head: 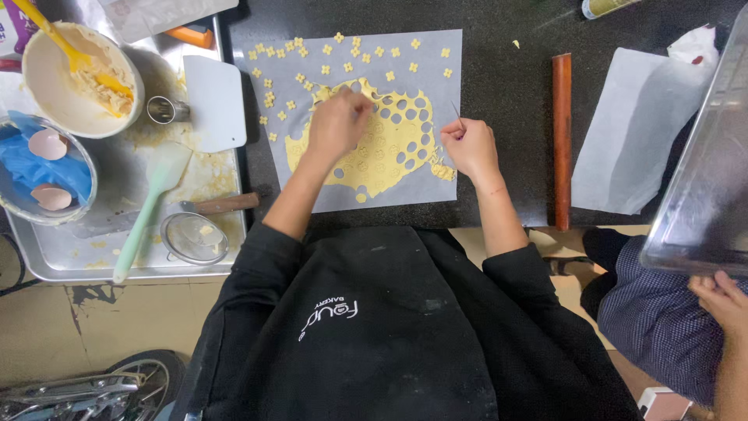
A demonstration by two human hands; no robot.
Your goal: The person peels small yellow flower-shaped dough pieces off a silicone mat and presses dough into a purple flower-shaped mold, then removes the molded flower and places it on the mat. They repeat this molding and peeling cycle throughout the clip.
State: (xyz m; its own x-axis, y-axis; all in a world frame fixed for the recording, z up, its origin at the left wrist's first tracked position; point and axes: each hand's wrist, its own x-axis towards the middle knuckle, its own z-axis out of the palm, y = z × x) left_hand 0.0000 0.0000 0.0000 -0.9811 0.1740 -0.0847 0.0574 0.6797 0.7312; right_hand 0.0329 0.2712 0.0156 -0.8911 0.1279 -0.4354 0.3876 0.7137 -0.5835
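Observation:
A sheet of rolled yellow dough (pixel 386 152) full of small cut-out holes lies on grey parchment paper (pixel 366 199) on a black counter. Several small flower-shaped dough pieces (pixel 300 54) are spread over the far part of the paper. My left hand (pixel 336 123) rests on the dough's far left edge, fingers pinched together over it. My right hand (pixel 470 146) sits at the dough's right edge and holds a thin needle-like pick (pixel 455 111) upright between its fingers.
A wooden rolling pin (pixel 562 140) lies right of the paper, with another parchment sheet (pixel 635 132) beyond it. On the left, a metal tray (pixel 70 261) holds a batter bowl (pixel 78 78), white scraper (pixel 214 101), spatula (pixel 148 210), sieve (pixel 195 238) and eggshell bowl (pixel 43 168). Another person's hand (pixel 721 300) holds a clear tray (pixel 701 179) at right.

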